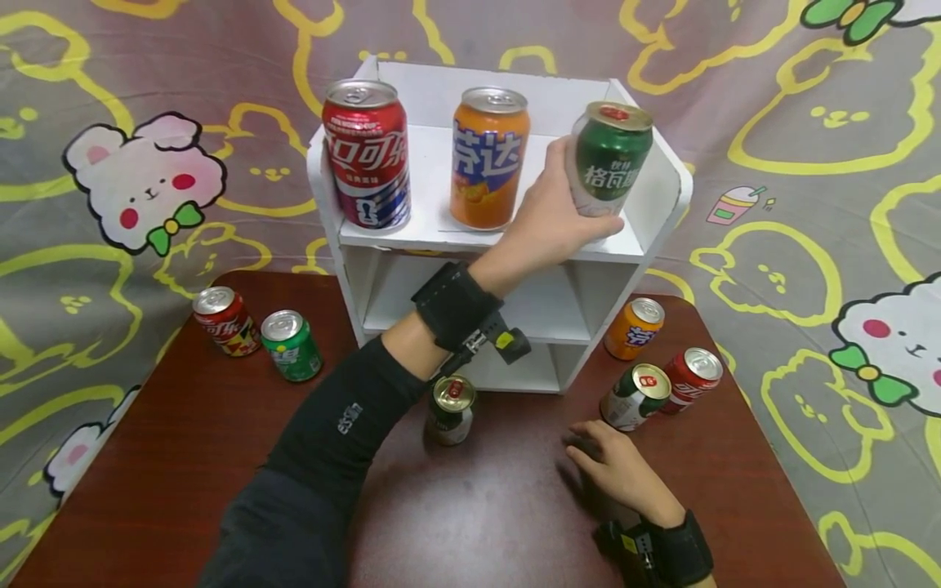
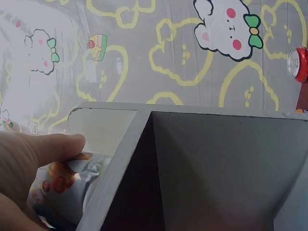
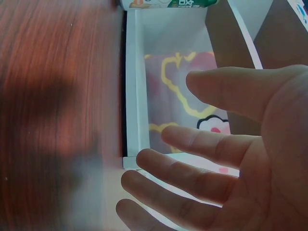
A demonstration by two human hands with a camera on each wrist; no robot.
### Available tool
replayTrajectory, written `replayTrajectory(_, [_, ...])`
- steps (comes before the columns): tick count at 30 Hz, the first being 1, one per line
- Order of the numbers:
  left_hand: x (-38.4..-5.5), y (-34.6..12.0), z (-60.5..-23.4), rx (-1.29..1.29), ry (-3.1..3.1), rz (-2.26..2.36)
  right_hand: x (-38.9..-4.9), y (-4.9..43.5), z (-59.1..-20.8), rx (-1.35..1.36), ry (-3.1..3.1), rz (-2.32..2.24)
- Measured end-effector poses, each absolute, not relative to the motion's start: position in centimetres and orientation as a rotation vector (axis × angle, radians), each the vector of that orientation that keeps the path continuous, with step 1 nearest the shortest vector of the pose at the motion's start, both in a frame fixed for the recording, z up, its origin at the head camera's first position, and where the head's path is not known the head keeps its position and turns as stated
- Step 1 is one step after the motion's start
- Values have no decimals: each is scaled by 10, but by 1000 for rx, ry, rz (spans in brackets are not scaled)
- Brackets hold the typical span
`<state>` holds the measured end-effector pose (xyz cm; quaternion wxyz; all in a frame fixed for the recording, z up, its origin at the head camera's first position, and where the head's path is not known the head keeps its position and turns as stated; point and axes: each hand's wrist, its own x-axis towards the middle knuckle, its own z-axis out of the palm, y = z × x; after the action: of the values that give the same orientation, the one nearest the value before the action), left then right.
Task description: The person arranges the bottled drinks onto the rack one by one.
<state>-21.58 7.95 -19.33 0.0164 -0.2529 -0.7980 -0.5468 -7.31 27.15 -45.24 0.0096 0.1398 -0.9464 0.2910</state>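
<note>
My left hand (image 1: 555, 208) grips a green and silver drink can (image 1: 613, 159) with a gold lid, at the right end of the white shelf's (image 1: 412, 241) top level. The can leans slightly, and I cannot tell whether its base touches the board. In the left wrist view the thumb lies against the can's silver side (image 2: 62, 183). Left of it on the same level stand an orange soda can (image 1: 488, 163) and a red cola can (image 1: 367, 159). My right hand (image 1: 625, 469) is low over the table, fingers spread and holding nothing, near another green and silver can (image 1: 635, 398).
On the brown table (image 1: 470, 523), a gold-lidded can (image 1: 452, 411) stands before the shelf. Leftward are a red can (image 1: 226, 321) and a green can (image 1: 292, 346). At right stand a small orange can (image 1: 635, 329) and a red can (image 1: 691, 380). A patterned cloth (image 1: 794, 204) hangs behind.
</note>
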Motion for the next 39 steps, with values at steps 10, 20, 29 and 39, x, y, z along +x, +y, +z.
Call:
replayTrajectory(10, [-220,80,-187,-773,-2569,-1721,-75,270,-452,425,-2991,906])
replayTrajectory(20, [-222,79,-188,-815,-2544,-1852,-74,271,-453,389,-3013,916])
replayTrajectory(29, [-221,80,-191,-807,-2530,-1746,-74,271,-454,373,-3024,923])
replayTrajectory(39, [-222,84,-191,-741,-2546,-1709,-74,271,-452,363,-3037,931])
